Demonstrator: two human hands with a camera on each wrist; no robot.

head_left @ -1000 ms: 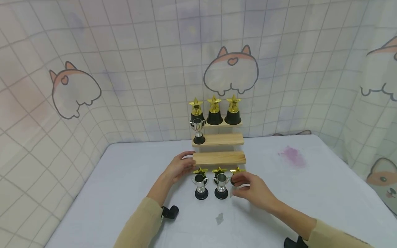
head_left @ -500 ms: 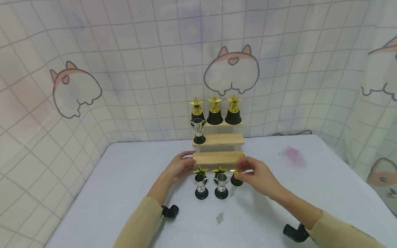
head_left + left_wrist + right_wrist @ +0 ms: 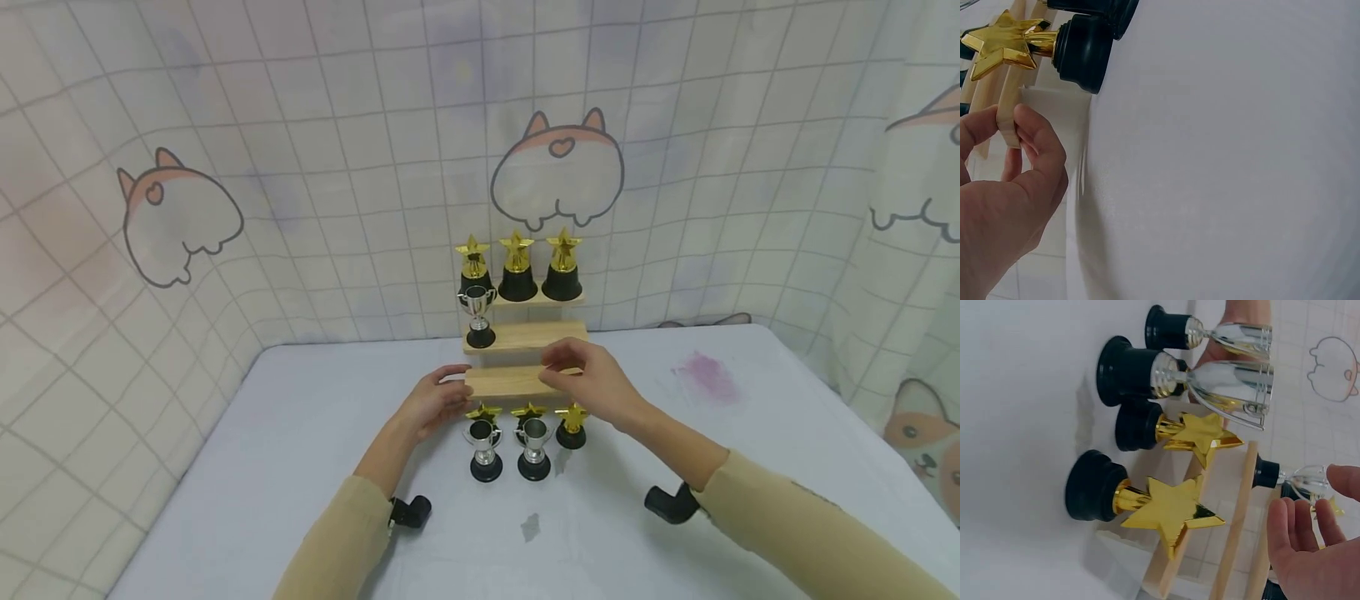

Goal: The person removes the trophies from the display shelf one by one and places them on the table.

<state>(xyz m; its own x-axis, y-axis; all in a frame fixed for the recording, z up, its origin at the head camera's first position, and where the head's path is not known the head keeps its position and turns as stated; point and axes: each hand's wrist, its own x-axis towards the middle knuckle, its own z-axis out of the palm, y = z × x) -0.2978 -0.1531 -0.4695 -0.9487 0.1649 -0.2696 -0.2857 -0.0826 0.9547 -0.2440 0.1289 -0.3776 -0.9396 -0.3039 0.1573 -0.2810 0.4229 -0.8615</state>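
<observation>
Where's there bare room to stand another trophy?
Middle shelf, right of its silver cup; front shelf, between left hand and right hand, which hides part of both; table around the pink stain. Crowded: top shelf, with three star trophies; table just before the front shelf, with cups and stars.

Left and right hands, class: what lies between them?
In the head view, a bare stretch of the bottom shelf lies between left hand and right hand.

The left sleeve (image 3: 333,537) and right sleeve (image 3: 798,525) are beige and long, the latter bearing a thin dark marking (image 3: 816,493). Below jut a left wrist unit (image 3: 412,512) and right wrist unit (image 3: 672,503), both black, bent.
</observation>
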